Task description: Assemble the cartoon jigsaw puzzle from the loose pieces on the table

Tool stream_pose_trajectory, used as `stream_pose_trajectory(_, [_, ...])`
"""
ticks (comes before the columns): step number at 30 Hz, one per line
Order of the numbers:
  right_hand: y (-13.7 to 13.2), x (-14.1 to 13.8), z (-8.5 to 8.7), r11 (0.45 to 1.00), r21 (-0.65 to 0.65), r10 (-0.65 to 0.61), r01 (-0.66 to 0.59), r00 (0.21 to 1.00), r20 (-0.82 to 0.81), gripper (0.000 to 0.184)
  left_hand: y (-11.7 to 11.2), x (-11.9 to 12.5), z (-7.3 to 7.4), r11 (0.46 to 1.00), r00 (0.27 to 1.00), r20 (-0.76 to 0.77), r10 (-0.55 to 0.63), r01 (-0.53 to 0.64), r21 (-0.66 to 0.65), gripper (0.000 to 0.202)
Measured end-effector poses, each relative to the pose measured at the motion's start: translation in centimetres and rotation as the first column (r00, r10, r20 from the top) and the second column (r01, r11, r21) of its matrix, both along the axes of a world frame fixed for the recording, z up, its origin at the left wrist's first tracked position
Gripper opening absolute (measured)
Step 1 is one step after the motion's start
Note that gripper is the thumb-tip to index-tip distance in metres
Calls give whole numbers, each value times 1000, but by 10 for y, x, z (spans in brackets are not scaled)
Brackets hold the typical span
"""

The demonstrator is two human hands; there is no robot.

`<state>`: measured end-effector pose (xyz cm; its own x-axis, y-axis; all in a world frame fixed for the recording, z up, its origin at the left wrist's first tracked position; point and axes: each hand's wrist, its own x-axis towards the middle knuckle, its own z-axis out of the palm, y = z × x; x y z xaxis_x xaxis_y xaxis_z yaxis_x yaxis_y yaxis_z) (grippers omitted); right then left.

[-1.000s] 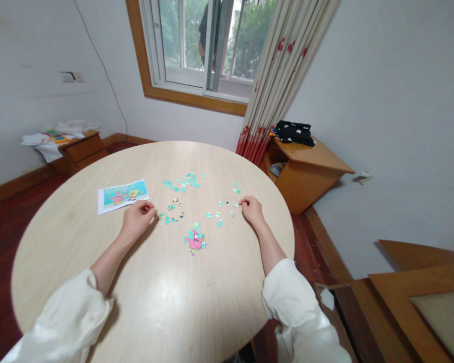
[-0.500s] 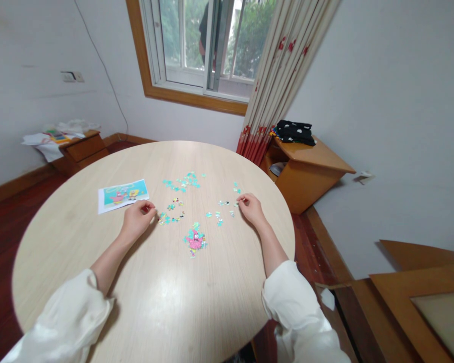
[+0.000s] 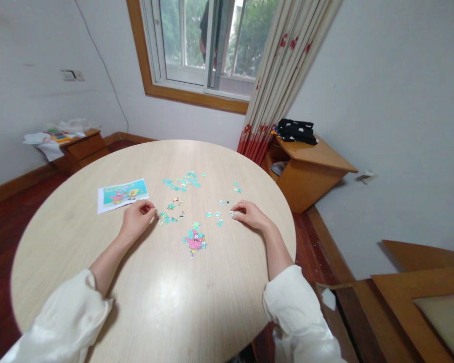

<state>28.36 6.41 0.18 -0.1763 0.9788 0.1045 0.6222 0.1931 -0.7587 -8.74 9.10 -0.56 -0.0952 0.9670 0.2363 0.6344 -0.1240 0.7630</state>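
My right hand [image 3: 250, 215] rests over the right side of the table, fingertips pinched down at a small puzzle piece [image 3: 232, 214]. Farther left, my left hand [image 3: 138, 218] is closed, its thumb and fingers curled together; whether anything is between them is too small to see. Just beside it lies a loose group of puzzle pieces [image 3: 168, 218]. Between and nearer than the hands sits a partly joined puzzle section [image 3: 195, 240] with a pink starfish figure. Several teal pieces [image 3: 189, 180] are spread farther back. A printed reference picture [image 3: 124, 194] lies beyond my left hand.
The round wooden table [image 3: 147, 302] carries everything. Behind it on the right stands a wooden cabinet [image 3: 310, 176] with folded black cloth [image 3: 295, 131] on top. A small cabinet [image 3: 85, 146] with papers is at the back left. A curtain [image 3: 274, 75] hangs beside the window.
My right hand has shifted left and slightly nearer, from the right edge of the loose pieces to a piece there. My left hand has stayed in place.
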Motion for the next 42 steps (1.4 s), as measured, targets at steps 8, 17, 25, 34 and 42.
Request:
stream_pose_trajectory(8, [7,-15,-2,977,-87,-215,197,855,-472,25,0,0,0,1000,1000,2,-7,7,4,14])
stream_pose_trajectory(17, [17,-39,-8,916,-186,-364,355,540,-759,37,-3,3,5,1000,1000,25,-7,7,14,15])
stream_pose_trajectory(25, [14,-47,-1,901,-261,-407,347,465,-786,23,-2,2,2,999,999,46,-21,19,47,18])
stream_pose_trajectory(34, [14,-48,0,902,-264,-399,340,427,-812,22,-4,4,5,999,998,61,-11,8,42,13])
stream_pose_trajectory(42, [9,-57,6,900,-259,-382,350,351,-855,24,0,3,1,997,995,101,1,-8,71,13])
